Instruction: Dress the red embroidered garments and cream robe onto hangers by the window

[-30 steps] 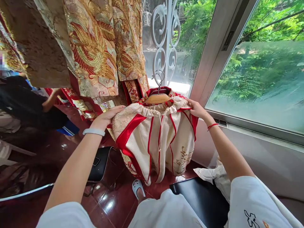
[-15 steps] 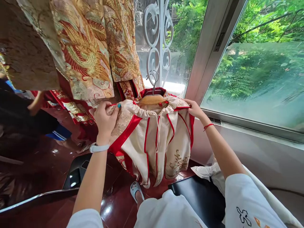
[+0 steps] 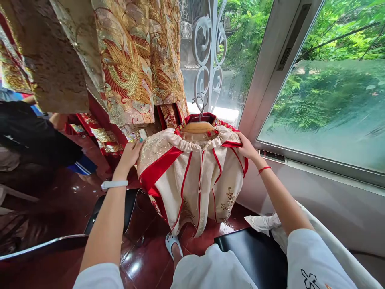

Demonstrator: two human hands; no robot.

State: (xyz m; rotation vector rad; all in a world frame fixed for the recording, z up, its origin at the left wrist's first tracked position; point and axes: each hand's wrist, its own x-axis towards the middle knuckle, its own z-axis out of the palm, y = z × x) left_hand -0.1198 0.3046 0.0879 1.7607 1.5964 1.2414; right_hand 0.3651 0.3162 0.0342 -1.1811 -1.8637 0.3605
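A cream garment (image 3: 177, 180) with red trim and gold embroidery hangs in front of me, its gathered neck tied with a drawstring (image 3: 201, 168). It is on a wooden hanger (image 3: 197, 127) with a metal hook, over another red-collared piece. My left hand (image 3: 130, 156) is closed at the left shoulder edge, thumb up, some fingers hidden by the cloth. On the opposite shoulder, my right hand (image 3: 247, 146) grips the red-edged cloth, fingertips partly behind it. Between the hands the garment is spread wide, its lower edge hanging above the floor.
Gold-embroidered garments (image 3: 126, 72) hang at the upper left. A window (image 3: 331, 100) and white ironwork (image 3: 202, 44) stand behind. Below right is a black seat (image 3: 252, 253) beside white cloth (image 3: 263, 222). A person in dark clothing (image 3: 36, 136) is at far left.
My left hand has moved outward and slightly down, and the left shoulder cloth is now spread flatter and wider. My right hand stays on its shoulder. The view has shifted slightly left.
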